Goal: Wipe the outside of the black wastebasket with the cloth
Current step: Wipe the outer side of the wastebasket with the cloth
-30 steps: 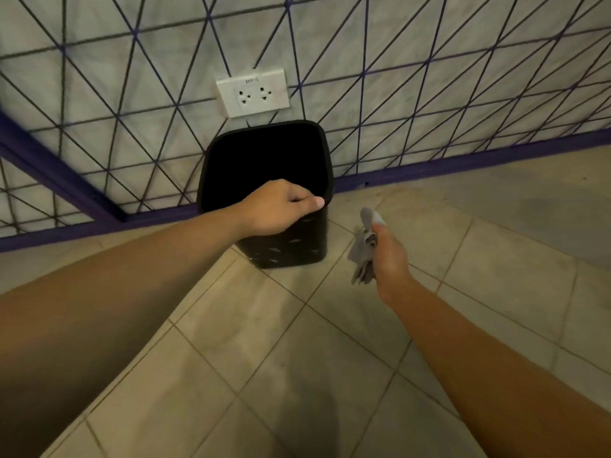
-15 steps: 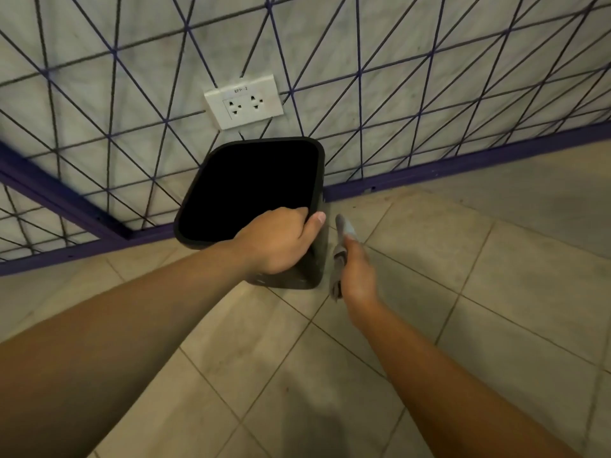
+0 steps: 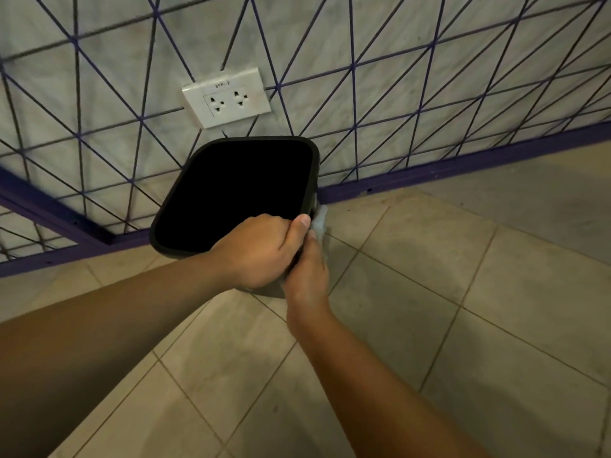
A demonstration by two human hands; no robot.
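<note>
1. The left hand is closed over the near rim of the black wastebasket, thumb lying along the near right corner, and tips the basket toward the person.
2. The right hand is closed on the grey cloth and presses it against the basket's right outer wall, just below the rim and touching the left thumb.
3. The wastebasket stands on the tiled floor at the foot of the wall, below a white socket; its base is hidden behind the hands.
4. Judged from here, wiping has barely begun: only the right side is being met.
5. Risks: a tipped basket could skid on the smooth tiles if the left grip loosens; crowded hands could block the stroke; the wall-facing side may get missed unless the basket is turned.
</note>
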